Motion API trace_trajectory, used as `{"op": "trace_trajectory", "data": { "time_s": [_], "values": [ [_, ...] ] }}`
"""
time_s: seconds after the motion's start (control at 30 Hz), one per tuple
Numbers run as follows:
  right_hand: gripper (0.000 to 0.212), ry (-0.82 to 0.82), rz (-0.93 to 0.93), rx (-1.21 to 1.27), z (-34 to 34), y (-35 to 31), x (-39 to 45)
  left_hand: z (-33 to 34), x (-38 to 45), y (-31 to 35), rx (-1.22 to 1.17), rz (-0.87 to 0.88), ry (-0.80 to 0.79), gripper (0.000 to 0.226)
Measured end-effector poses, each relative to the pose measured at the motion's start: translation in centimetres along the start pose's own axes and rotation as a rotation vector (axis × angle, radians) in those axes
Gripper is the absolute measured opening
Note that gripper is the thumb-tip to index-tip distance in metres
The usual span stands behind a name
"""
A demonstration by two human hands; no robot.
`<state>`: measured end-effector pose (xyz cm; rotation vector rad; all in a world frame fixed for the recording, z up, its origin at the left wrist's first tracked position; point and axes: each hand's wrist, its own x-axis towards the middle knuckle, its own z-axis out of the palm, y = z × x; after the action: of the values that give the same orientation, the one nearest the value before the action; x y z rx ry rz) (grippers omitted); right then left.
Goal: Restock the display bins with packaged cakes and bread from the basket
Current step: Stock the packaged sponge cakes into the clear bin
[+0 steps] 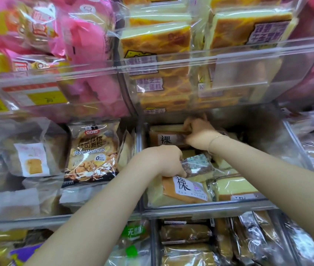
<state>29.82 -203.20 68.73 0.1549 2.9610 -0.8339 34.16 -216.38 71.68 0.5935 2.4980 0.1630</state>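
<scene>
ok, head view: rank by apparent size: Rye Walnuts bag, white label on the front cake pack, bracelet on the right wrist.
1. Rye Walnuts bag
2. white label on the front cake pack
3. bracelet, a thin chain

This is image size only; distances from the camera differ.

Single head-worn wide-angle view, close to the shelving, facing forward and slightly downward into a clear display bin (200, 206) at centre; both forearms enter from the lower edge; upper bins curve with lens distortion.
</scene>
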Motion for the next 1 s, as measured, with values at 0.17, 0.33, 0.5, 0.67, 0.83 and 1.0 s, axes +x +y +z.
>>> {"op": "trace_trajectory", "data": {
  "time_s": [0.17,0.33,0.5,0.67,0.83,1.0],
  "values": [
    [0.047,0.026,-0.328,-0.196,-3.3,2.1,-3.4,-0.1,-0.4,0.2,0.086,-0.006,0.135,0.026],
    [0.067,-0.261,-0.502,-0.185,-4.6,4.9,-7.4,-1.7,-1.2,-0.4,0.109,0.026,0.253,0.031],
    [0.073,-0.185,-0.447,0.07,-4.2,5.0,-7.9,-3.4,-1.4,-1.0,-0.188,0.091,0.158,0.037],
    [0.046,-0.354,-0.359,0.536,-5.9,5.5,-7.8,-3.8,-2.3,-1.4,-0.386,0.114,0.16,0.038],
    [0.032,-0.398,-0.201,0.584,-5.9,6.1,-7.2,-3.7,-2.2,-2.1,-0.214,0.192,0.261,0.046],
    [0.044,-0.193,-0.164,0.298,-4.0,4.2,-5.9,-3.2,-1.2,-2.3,0.209,0.152,0.282,0.068]
  ]
}}
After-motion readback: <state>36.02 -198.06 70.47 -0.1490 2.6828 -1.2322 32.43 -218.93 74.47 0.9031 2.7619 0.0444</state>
